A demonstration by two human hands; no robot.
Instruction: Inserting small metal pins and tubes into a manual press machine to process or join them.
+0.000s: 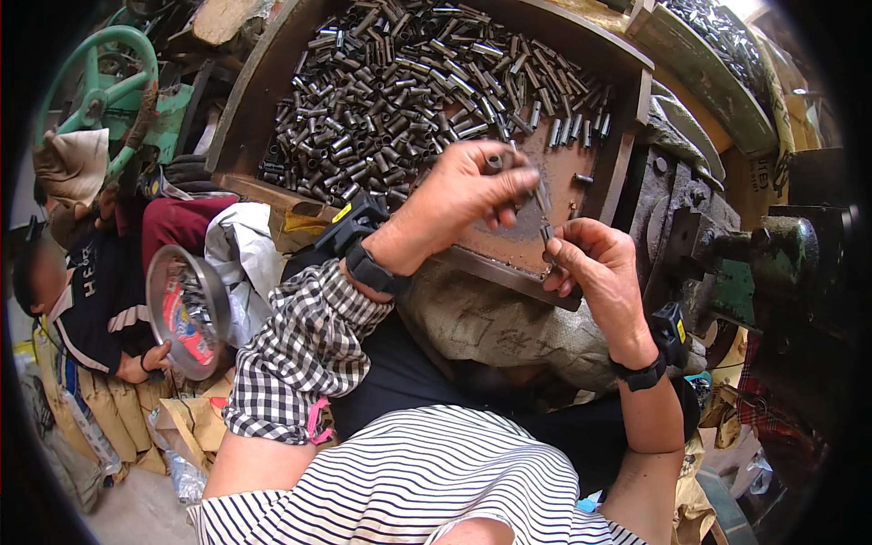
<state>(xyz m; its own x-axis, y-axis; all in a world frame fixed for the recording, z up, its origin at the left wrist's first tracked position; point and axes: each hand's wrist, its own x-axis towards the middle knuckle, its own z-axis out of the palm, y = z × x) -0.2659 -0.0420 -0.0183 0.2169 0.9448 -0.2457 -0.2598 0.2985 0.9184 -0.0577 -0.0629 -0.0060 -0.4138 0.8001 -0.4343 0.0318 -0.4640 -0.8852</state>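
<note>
Both my hands are over the front part of a shallow wooden tray [627, 150] heaped with short metal tubes [363, 118]. My left hand [481, 186] is closed around a few of these tubes; one round open end [495, 163] shows between the fingers, and others are smeared by motion. Lower and to the right, my right hand [592, 261] pinches a short metal tube [547, 233] between thumb and fingers. Behind the hands, several tubes [576, 130] stand side by side in a row. A single tube [583, 179] lies near the tray's right wall.
A dark machine with a cylindrical head [783, 259] stands close at my right. Sacking [490, 318] hangs below the tray's front edge. At the left, another person [95, 300] holds a metal bowl [214, 304] with small metal pieces. A green handwheel [95, 91] stands behind them.
</note>
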